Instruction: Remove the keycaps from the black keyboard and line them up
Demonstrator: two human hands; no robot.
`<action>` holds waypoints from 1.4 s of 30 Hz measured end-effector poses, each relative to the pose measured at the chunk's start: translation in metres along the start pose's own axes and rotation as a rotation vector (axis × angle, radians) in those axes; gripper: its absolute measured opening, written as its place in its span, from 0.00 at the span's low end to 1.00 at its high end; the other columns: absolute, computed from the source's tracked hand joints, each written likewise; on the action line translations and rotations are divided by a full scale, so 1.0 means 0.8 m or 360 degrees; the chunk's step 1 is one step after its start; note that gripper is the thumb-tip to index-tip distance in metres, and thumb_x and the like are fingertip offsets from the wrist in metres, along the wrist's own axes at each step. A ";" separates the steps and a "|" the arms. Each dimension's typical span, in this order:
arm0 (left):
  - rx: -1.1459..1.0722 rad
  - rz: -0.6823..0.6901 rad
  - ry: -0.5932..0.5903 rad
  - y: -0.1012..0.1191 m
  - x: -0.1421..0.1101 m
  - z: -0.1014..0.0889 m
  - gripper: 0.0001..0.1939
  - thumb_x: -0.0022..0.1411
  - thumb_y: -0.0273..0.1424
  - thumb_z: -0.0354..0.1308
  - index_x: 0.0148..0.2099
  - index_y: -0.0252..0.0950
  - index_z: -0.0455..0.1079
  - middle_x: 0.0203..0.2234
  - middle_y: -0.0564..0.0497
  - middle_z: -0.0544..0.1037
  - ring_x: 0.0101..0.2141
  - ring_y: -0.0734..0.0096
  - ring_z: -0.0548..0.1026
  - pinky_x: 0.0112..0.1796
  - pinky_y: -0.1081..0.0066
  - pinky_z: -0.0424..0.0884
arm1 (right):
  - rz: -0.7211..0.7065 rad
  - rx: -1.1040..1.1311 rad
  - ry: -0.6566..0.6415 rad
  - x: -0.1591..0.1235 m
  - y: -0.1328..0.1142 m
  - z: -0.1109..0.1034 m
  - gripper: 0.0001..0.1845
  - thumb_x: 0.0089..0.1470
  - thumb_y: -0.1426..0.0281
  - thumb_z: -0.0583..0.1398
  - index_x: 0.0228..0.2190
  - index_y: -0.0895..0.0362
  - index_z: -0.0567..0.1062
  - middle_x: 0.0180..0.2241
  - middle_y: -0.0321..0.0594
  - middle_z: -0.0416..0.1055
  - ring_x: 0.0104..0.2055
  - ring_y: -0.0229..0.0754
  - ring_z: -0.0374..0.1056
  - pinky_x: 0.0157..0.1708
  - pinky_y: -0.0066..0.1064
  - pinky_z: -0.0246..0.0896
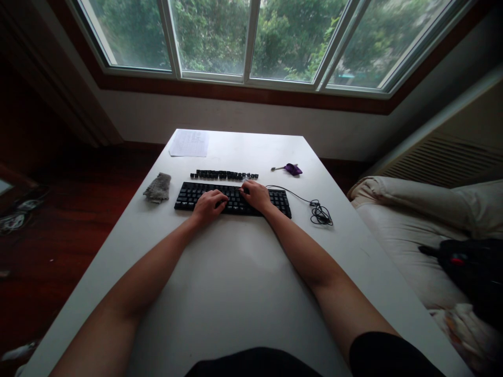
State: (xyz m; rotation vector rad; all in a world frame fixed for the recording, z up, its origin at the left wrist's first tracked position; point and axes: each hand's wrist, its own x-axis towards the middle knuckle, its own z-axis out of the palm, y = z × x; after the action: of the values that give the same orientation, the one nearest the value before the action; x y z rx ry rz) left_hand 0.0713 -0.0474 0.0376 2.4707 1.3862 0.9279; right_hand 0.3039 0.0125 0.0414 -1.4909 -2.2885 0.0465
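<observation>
A black keyboard point(188, 197) lies on the white table, partly covered by both of my hands. My left hand point(209, 206) rests on its left-middle keys, fingers bent, with a gap between thumb and forefinger; I see nothing held there. Over the upper middle keys, my right hand point(256, 196) has its fingers drawn together in a pinch. Something thin and dark shows at those fingertips, too small to name. Behind the keyboard, loose black keycaps point(220, 174) stand in rows, with the right end of the rows just beyond my right hand.
A grey cloth point(158, 187) lies left of the keyboard. Its bundled cable point(321, 213) sits to the right. Farther back are a brush point(278, 168) with a purple item point(293, 169) and a paper sheet point(190, 143). A cushioned seat point(404, 235) stands beside the table.
</observation>
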 end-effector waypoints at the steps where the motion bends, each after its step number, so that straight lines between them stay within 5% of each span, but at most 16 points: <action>1: 0.0002 0.0000 -0.0002 0.000 0.000 0.000 0.09 0.67 0.32 0.55 0.45 0.43 0.76 0.42 0.49 0.78 0.43 0.61 0.75 0.46 0.60 0.68 | 0.0000 0.0000 0.0000 0.000 0.000 0.000 0.13 0.63 0.59 0.55 0.41 0.50 0.77 0.44 0.40 0.74 0.39 0.44 0.68 0.35 0.31 0.54; 42: 0.0001 0.0036 0.0004 -0.002 0.001 0.001 0.09 0.67 0.32 0.56 0.46 0.42 0.75 0.42 0.49 0.78 0.43 0.62 0.74 0.47 0.61 0.68 | -0.0025 -0.0021 0.0008 0.001 0.001 -0.002 0.12 0.63 0.60 0.56 0.39 0.52 0.76 0.43 0.40 0.74 0.39 0.44 0.68 0.34 0.31 0.53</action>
State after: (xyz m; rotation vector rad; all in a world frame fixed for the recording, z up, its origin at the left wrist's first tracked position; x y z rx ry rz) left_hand 0.0705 -0.0458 0.0366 2.4914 1.3626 0.9353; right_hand 0.3049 0.0130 0.0427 -1.4782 -2.3007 0.0231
